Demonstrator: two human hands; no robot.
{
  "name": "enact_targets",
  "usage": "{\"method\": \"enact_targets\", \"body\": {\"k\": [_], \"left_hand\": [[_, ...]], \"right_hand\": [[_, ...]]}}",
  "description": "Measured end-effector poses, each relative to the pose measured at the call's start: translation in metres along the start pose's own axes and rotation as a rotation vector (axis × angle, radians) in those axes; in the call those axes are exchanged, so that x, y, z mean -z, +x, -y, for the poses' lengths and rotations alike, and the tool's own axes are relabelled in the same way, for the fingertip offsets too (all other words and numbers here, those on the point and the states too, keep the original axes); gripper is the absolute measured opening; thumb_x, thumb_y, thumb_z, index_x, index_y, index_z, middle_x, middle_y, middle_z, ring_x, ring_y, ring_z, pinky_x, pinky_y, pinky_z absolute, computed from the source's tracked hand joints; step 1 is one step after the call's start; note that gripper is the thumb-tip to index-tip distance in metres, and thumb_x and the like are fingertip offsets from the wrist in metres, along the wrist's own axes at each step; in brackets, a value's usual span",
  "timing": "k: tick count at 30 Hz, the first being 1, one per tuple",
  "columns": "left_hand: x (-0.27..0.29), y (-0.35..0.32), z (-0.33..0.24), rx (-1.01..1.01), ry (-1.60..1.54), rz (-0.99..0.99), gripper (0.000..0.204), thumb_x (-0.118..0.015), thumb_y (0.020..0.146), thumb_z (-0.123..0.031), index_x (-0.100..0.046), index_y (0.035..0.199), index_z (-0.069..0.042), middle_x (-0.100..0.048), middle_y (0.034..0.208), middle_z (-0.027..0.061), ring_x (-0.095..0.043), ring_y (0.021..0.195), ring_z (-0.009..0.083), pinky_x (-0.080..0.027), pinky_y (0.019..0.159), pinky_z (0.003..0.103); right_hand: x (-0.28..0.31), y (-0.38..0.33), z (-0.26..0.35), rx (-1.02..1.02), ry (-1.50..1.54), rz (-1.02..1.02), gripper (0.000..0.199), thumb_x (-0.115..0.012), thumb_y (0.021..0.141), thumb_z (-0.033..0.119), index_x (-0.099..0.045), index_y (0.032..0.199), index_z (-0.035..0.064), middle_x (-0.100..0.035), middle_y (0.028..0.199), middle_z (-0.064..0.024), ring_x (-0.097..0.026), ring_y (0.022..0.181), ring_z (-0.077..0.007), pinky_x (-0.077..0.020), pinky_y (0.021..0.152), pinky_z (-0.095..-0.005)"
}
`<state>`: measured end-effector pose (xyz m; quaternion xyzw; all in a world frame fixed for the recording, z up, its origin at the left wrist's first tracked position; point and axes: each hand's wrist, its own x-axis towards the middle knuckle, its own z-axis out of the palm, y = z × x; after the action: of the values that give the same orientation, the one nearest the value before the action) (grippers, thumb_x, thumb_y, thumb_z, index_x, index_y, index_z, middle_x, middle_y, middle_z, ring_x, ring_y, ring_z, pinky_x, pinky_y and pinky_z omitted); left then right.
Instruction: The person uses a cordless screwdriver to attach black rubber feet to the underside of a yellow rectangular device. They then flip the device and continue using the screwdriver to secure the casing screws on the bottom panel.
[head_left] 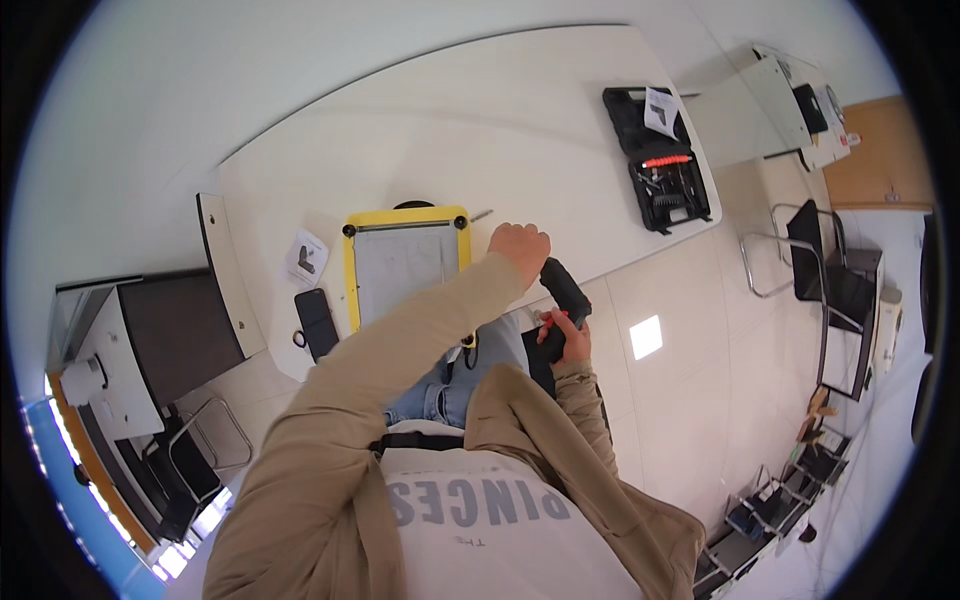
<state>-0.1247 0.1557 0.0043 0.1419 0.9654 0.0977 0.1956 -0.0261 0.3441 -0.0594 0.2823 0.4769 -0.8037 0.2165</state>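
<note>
Our right fingers grip the black and red power tool, which reaches up from them toward our left fingers. Those are curled closed just beside its upper end; we cannot tell whether they hold anything. Left of them, on the tabletop, lies our yellow-framed panel, with the dark phone farther left. Well off to their right, we see the open black case.
</note>
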Motion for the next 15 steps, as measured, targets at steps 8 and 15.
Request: {"method": "enact_targets", "body": {"k": [8,15], "left_hand": [[-0.068,0.085,0.047,0.698,0.095,-0.035,0.022,-0.056,0.089,-0.015,-0.06,0.108,-0.008,-0.06,0.108,0.0122,-0.066,0.095,0.0266,-0.053,0.076,0.038],[-0.087,0.095,0.06,0.697,0.005,0.154,0.025,-0.052,0.092,-0.016,-0.06,0.114,-0.007,-0.061,0.112,0.0125,-0.066,0.097,0.028,-0.056,0.074,0.038]], "right_hand": [[0.028,0.024,0.021,0.007,0.007,0.032,0.023,-0.069,0.086,0.012,-0.059,0.103,0.0007,-0.065,0.085,-0.0135,-0.06,0.059,-0.0186,-0.0515,0.051,-0.0328],[0.047,0.047,0.05,-0.049,0.039,0.095,0.024,-0.067,0.086,0.009,-0.058,0.106,0.0001,-0.065,0.088,-0.0141,-0.06,0.059,-0.0182,-0.0506,0.052,-0.0329]]}}
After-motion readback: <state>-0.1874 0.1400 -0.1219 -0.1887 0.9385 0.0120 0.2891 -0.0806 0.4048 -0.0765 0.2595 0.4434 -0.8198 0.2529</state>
